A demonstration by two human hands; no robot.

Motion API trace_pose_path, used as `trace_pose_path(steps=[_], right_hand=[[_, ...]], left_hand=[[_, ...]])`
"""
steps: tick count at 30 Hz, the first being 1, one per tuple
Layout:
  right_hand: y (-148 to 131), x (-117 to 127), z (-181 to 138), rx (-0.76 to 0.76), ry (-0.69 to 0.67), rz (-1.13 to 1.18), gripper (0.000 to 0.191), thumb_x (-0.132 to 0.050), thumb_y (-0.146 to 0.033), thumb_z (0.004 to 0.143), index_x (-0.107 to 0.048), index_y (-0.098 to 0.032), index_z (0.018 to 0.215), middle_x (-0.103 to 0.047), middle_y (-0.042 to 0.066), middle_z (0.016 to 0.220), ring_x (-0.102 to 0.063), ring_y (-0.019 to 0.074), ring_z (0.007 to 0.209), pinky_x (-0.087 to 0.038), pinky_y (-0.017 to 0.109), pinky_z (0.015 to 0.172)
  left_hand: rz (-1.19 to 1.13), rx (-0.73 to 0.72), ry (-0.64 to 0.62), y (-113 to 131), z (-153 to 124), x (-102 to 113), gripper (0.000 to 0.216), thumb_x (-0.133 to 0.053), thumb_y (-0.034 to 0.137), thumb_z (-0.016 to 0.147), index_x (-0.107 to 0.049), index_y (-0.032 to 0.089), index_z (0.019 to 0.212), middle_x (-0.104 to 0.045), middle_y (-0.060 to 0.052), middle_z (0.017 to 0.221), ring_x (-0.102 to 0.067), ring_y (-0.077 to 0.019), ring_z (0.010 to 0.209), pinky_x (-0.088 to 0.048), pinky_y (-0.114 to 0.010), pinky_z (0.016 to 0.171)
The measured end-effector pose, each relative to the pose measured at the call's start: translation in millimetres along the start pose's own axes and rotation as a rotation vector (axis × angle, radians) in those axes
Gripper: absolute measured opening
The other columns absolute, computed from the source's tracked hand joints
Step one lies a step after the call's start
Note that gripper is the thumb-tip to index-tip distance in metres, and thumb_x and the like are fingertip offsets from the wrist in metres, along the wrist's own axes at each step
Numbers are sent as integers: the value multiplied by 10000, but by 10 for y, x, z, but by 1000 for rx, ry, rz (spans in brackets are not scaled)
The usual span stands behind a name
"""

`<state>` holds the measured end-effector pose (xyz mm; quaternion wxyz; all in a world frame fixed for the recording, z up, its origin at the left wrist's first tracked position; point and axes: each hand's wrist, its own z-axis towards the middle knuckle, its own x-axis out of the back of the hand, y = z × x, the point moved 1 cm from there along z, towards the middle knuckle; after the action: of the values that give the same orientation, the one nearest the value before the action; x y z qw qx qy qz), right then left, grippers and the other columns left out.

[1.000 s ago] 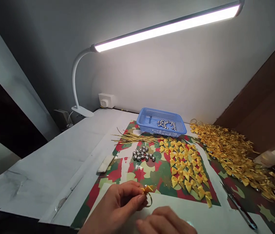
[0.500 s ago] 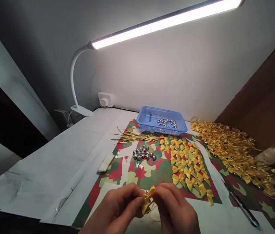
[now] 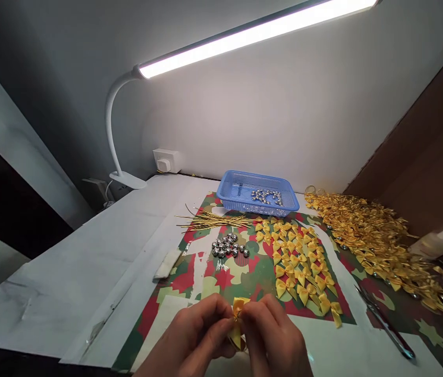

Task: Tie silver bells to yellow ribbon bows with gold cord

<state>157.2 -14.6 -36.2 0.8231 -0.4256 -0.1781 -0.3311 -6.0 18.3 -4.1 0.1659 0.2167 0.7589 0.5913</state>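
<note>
My left hand point(image 3: 190, 340) and my right hand point(image 3: 274, 337) meet at the bottom centre and pinch one small yellow ribbon bow point(image 3: 238, 319) between their fingertips. A thin gold wire seems to hang from it, mostly hidden by the fingers. Just beyond the hands lie rows of loose yellow bows point(image 3: 299, 262) on patterned red and green paper point(image 3: 245, 272). A cluster of silver bells point(image 3: 229, 246) and a bundle of gold wires point(image 3: 213, 221) lie further back.
A blue basket point(image 3: 229, 191) with more bells stands at the back. A heap of finished gold bows point(image 3: 374, 235) fills the right side, with scissors point(image 3: 386, 324) in front of it. A white clamp lamp point(image 3: 127, 178) and a wall socket point(image 3: 165, 159) are back left.
My right hand has come up from the bottom edge to join my left hand on the bow. Both hands have closed tighter around it, and the view has tilted slightly.
</note>
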Motion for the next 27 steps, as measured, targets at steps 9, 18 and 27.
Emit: trace_pose_path(steps=[9,18,27], right_hand=[[21,-17,-46,19,-4,-57,253,-468,-158,980,-555,-234,756,-458,-23,687,-483,109,528,-359,203,508],[-20,-140,-66,-191,81,246,175,-447,-204,1011,-595,-293,1037,-552,-23,813,-574,149,668,-429,241,604],[-41,-288,-41,-250,118,295,234,-370,-185,1023,-551,-272,902,-536,-17,790,-568,150,651,-440,241,589]], left_hand=[[-48,12,58,61,-1,-31,429,-569,630,927,-521,223,799,-516,46,714,-516,-166,689,-551,-335,722],[5,-37,3,-39,64,-40,331,-620,500,947,-650,192,831,-677,-20,773,-653,-215,768,-556,-329,737],[367,-185,78,-29,64,-65,287,-518,298,967,-639,202,725,-642,-14,695,-587,-186,657,-478,-269,625]])
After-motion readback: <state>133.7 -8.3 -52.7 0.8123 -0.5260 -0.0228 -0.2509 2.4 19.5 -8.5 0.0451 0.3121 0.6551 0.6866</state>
